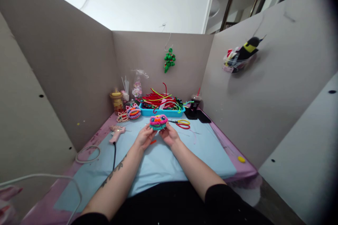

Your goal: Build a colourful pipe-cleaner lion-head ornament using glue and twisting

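Between my two hands, above the blue cloth (195,158), is a fuzzy pipe-cleaner animal head (158,122) in pink, orange and teal with blue eyes. My left hand (146,135) grips its left side, fingers closed on the lower edge. From the other side, my right hand (169,134) holds the lower right edge. The undersides of both hands' fingers are partly hidden. An orange strip (153,142) lies on the cloth below my hands. Just right of the head rest red-handled scissors (183,126) and yellow-handled pliers (182,122).
A pink glue gun (117,133) with a black cord lies left. Behind are finished pipe-cleaner heads (133,111), a blue tray (162,112) heaped with pipe cleaners, a drink cup (195,102) and a black phone (204,116). Grey partitions (158,42) enclose the table; a yellow object (241,159) sits right.
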Available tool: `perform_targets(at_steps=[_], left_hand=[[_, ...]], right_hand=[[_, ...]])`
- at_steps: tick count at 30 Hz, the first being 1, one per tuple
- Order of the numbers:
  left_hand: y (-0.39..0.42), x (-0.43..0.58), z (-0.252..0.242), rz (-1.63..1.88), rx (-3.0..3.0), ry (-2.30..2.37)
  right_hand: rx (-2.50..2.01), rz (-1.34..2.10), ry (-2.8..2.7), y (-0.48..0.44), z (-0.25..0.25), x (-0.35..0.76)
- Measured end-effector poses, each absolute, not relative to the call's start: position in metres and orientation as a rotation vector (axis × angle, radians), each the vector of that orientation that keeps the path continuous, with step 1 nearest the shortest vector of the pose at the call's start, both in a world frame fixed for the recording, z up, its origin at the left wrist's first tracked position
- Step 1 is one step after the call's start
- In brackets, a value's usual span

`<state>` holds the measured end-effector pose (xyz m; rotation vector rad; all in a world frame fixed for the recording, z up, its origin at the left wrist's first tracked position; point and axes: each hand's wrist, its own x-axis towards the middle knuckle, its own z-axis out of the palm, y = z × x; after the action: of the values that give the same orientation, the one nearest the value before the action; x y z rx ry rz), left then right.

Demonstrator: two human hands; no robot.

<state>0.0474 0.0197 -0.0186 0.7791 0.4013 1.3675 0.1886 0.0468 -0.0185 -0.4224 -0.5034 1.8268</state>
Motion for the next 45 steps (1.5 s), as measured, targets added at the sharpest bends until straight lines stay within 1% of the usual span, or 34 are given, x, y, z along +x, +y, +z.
perform_targets(at_steps=[19, 30, 39, 45], left_hand=[[0.02, 0.044, -0.018, 1.413, 0.69, 0.446], [0.016, 0.046, -0.012, 1.382, 0.67, 0.482], [0.012, 0.045, -0.007, 1.332, 0.592, 0.395], [0.015, 0.044, -0.007, 1.326, 0.51, 0.459]], right_hand=[[-0.407, 1.875, -0.462, 0.043, -0.012, 0.191], [-0.503, 1.806, -0.535, 0.041, -0.009, 0.187], [-0.511, 1.793, -0.491, 0.047, -0.015, 0.189], [-0.526, 1.855, -0.472, 0.05, -0.02, 0.189]])
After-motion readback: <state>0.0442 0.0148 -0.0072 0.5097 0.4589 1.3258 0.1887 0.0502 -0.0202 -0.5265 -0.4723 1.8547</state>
